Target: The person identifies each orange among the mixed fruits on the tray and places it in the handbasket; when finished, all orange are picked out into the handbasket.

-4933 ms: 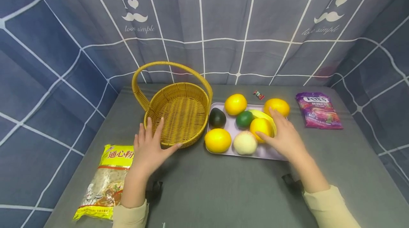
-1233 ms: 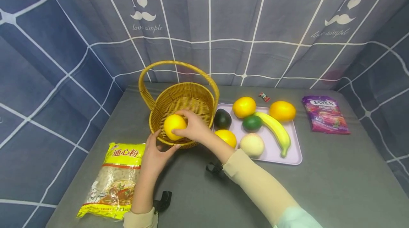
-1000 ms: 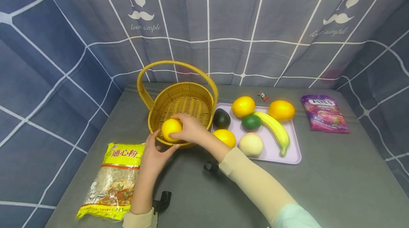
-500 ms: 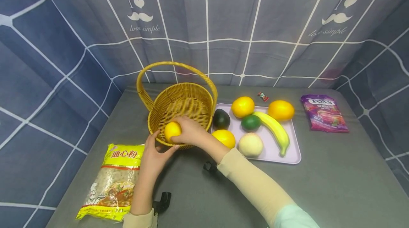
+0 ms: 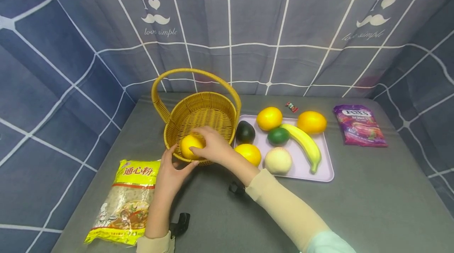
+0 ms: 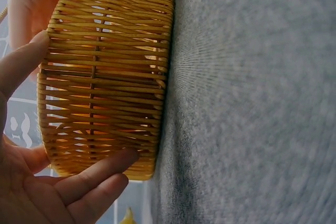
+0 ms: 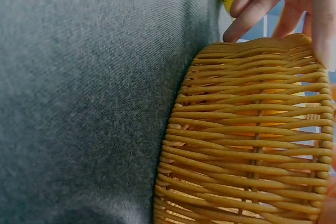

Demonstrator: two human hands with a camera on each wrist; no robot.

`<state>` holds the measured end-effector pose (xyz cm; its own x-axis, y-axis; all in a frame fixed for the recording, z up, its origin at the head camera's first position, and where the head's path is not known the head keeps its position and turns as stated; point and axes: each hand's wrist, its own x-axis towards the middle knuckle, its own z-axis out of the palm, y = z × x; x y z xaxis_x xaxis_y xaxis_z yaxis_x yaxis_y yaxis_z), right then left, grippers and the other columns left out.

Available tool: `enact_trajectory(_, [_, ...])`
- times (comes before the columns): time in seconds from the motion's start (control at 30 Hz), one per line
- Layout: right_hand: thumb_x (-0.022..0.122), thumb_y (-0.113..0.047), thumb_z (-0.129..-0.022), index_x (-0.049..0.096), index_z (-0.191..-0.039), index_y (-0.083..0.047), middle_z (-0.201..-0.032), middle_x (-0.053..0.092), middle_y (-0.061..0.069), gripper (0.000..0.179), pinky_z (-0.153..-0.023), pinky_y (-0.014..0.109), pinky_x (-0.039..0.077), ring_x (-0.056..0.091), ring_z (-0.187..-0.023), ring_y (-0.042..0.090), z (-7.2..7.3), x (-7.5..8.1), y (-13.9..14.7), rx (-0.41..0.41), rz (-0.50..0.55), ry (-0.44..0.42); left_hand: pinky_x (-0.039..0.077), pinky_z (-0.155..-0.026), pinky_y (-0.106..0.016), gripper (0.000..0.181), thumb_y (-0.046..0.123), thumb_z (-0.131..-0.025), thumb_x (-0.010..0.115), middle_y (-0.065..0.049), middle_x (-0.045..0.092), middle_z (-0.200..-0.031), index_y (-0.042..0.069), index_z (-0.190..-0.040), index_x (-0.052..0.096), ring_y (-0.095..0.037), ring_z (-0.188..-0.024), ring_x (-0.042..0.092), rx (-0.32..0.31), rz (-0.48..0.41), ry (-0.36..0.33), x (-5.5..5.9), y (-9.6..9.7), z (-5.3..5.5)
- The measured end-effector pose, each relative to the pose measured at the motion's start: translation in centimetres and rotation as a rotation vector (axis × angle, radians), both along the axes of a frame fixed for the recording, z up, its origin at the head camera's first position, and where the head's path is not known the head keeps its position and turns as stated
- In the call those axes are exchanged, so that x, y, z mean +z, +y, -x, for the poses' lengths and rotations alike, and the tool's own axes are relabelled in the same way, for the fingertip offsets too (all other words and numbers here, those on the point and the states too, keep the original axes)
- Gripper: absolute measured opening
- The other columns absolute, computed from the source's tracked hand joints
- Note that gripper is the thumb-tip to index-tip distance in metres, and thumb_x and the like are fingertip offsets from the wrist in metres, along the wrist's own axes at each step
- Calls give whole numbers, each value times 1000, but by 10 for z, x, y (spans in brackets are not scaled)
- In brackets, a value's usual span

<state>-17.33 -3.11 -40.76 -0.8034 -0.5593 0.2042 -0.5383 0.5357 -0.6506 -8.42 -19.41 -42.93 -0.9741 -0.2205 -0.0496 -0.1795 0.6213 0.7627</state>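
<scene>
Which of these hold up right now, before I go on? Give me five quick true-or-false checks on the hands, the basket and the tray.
1. The banana lies in the tray. True.
2. The left hand holds that banana. False: the left hand touches the basket.
3. The right hand touches an orange fruit inside the basket. True.
4. The purple pouch is in the basket. False: the pouch lies on the table, apart from the tray.
5. A small red packet lies beyond the tray's far edge. True.
</scene>
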Motion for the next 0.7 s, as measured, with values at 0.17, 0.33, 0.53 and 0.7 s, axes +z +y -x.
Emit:
enact_trajectory(0.17, [73,-34,-85,50,-141,-14,-138,52,4,64,-103,39,39,47,-127,20,-9,1,11,0,62,8,47,-87,-51,102,58,-76,74,-22,19,-154,8,-150,27,-40,-109,57,2,-10,-4,-1,-1,0])
enact_trajectory(0.33, [73,-36,-84,50,-141,-18,-142,48,1,64,-102,38,40,45,-129,18,-23,3,27,-41,106,17,47,-86,-52,102,59,-76,74,-24,15,-156,9,-151,26,-40,-110,57,7,-6,-14,0,-1,0])
enact_trajectory(0.53, [77,-29,-83,50,-140,-17,-141,47,0,64,-89,32,50,52,-117,15,-36,5,53,-78,247,38,48,-86,-52,102,56,-76,75,-23,14,-156,9,-152,25,-40,-111,57,14,-7,-13,0,-1,-1])
enact_trajectory(0.7, [78,-21,-81,50,-139,-13,-140,47,3,65,-92,36,49,49,-122,17,-43,1,79,-128,327,70,47,-87,-52,102,57,-76,75,-22,13,-157,11,-152,25,-39,-111,57,13,-21,-18,1,0,-1])
